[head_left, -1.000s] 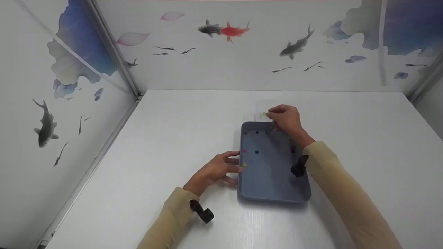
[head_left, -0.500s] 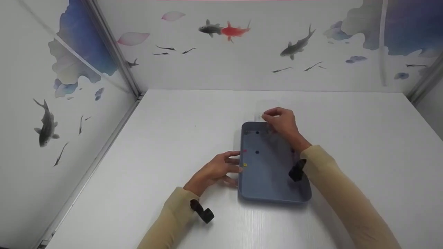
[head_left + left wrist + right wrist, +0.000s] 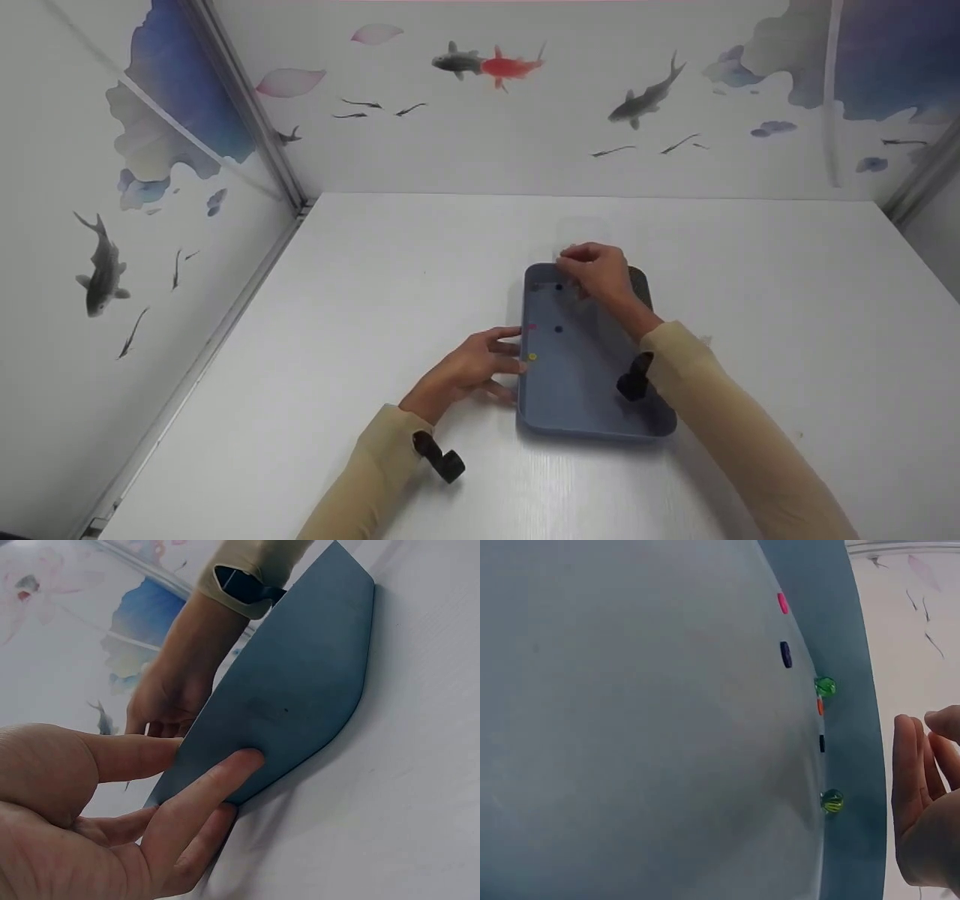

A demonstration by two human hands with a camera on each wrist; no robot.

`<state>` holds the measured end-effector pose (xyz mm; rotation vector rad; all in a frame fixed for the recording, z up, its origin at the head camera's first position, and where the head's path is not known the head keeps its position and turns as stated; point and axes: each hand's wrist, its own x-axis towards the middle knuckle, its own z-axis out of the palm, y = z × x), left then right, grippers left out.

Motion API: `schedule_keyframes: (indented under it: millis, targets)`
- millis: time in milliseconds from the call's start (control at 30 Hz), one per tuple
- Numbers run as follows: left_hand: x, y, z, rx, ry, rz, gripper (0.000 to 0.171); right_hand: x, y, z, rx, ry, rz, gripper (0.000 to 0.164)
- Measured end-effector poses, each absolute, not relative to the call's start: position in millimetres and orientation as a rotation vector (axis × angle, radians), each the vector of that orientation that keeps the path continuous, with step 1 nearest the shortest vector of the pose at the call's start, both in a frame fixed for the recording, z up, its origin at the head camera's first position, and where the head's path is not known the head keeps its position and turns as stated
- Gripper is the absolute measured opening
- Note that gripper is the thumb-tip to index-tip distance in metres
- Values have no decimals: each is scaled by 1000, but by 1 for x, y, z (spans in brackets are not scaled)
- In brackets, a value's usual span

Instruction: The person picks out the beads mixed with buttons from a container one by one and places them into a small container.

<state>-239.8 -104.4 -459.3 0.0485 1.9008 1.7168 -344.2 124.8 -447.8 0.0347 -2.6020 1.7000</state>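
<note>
A blue-grey rectangular tray [image 3: 577, 405] lies on the white table. My left hand [image 3: 472, 364] rests against the tray's left side, its fingers spread; in the left wrist view one finger presses the outer wall and another reaches the rim. My right hand [image 3: 596, 274] is over the tray's far edge, thumb and fingertips close together; I cannot tell whether something small is between them. Inside the tray lie a yellow button [image 3: 532, 357], a pink piece [image 3: 782, 602] and several dark pieces. Two green glass marbles [image 3: 825, 686] sit along the wall in the right wrist view.
Behind the tray, a faint transparent container [image 3: 583, 226] is partly covered by my right hand. A wall [image 3: 480, 150] painted with fish borders the table's far edge. Another panel [image 3: 45, 315] runs along the left.
My right hand has moved left and slightly nearer along the tray's far edge. The small greenish piece at its fingertips is now out of sight. My left hand stays on the tray.
</note>
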Motion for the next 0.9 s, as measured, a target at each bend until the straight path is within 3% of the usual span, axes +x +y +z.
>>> schedule_keyframes:
  millis: [900]
  targets:
    - [-241, -104, -460, 45, 1898, 1713, 71, -344, 106, -464, -139, -2781, 1796, 30]
